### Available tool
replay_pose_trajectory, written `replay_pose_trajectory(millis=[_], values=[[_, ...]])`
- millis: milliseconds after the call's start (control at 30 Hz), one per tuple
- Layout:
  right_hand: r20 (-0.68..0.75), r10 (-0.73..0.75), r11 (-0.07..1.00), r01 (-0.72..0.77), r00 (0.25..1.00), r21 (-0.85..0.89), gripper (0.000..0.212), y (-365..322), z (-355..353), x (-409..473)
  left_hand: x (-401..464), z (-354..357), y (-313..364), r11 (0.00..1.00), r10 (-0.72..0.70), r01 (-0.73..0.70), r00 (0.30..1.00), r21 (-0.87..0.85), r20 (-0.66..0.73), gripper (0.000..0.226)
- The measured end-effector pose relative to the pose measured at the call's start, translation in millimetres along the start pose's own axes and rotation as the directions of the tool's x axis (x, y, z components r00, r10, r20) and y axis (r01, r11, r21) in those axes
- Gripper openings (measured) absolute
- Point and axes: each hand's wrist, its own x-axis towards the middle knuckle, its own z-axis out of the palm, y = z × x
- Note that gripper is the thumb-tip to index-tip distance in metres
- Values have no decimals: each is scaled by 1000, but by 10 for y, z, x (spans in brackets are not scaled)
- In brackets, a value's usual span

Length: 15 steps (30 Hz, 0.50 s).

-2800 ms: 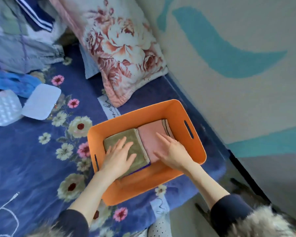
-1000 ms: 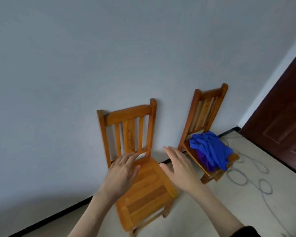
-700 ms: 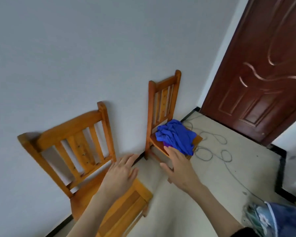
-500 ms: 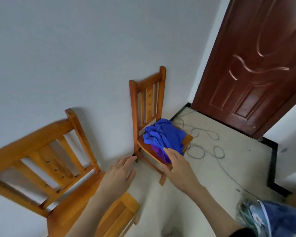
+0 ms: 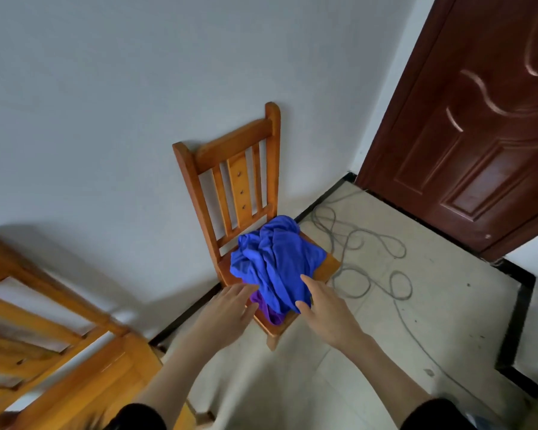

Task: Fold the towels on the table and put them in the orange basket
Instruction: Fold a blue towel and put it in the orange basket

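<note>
A crumpled blue towel point(image 5: 277, 256) lies in a heap on the seat of a wooden chair point(image 5: 230, 169) against the wall. A purple cloth point(image 5: 269, 308) peeks out under its front edge. My left hand point(image 5: 224, 315) reaches toward the heap's left front with straight fingers and holds nothing. My right hand point(image 5: 326, 308) is stretched out at the heap's right front, fingers spread, its fingertips at the blue cloth's edge. The orange basket is out of view.
A second wooden chair point(image 5: 44, 352) stands close at the lower left. A grey cable point(image 5: 361, 252) lies in loops on the tiled floor right of the towel chair. A dark brown door point(image 5: 479, 119) fills the upper right.
The view swung from the basket on the bed to the wall and chairs. The towel chair has come to the centre and both hands have closed in on the blue heap.
</note>
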Motion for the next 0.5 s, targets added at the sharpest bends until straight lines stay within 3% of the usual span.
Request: replay_pose_trajectory(millis=[300,500], values=[[159,178,978,-192,971,76,51,753,611,1246,1290,764,-573,996,-89,92,977,-6,192,47],[270,273,937,-319,923,144,48,1135,1335,2005,2128,1460,-1015,996,-86,81,957,29,278,45]])
